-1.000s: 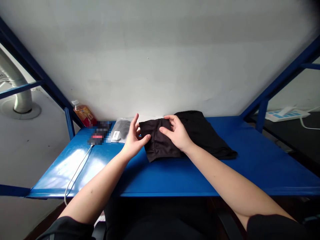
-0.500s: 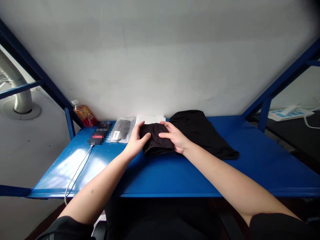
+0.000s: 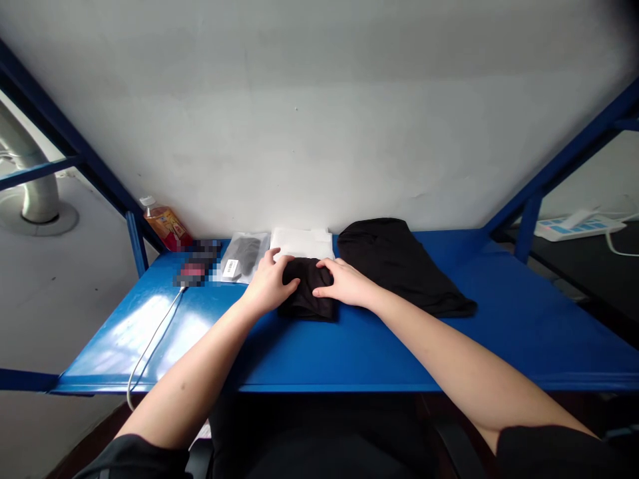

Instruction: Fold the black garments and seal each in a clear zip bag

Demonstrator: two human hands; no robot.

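Note:
A folded black cloth (image 3: 308, 303) lies as a small bundle on the blue table in front of me. My left hand (image 3: 267, 283) is at its left side, fingers spread, the thumb over the cloth and other fingertips near its far left corner. Over the right side curves my right hand (image 3: 347, 283), its thumb and forefinger apart and touching the top of the bundle. Both palms hide the bundle's side edges. To the right, a larger black garment (image 3: 399, 266) is spread flat, close to my right hand.
Behind the bundle lie white sheets or bags (image 3: 302, 241). A clear labelled pouch (image 3: 244, 256) with something dark inside is left of them. Farther left are a blurred dark device (image 3: 192, 269) with a white cable (image 3: 154, 342) and a bottle (image 3: 167, 223). The wall (image 3: 319, 133) rises behind the table (image 3: 349, 359).
The bundle has come down and nearer to me, looks narrower, and rests on the table. Both hands have loosened around it. More of the white sheets shows.

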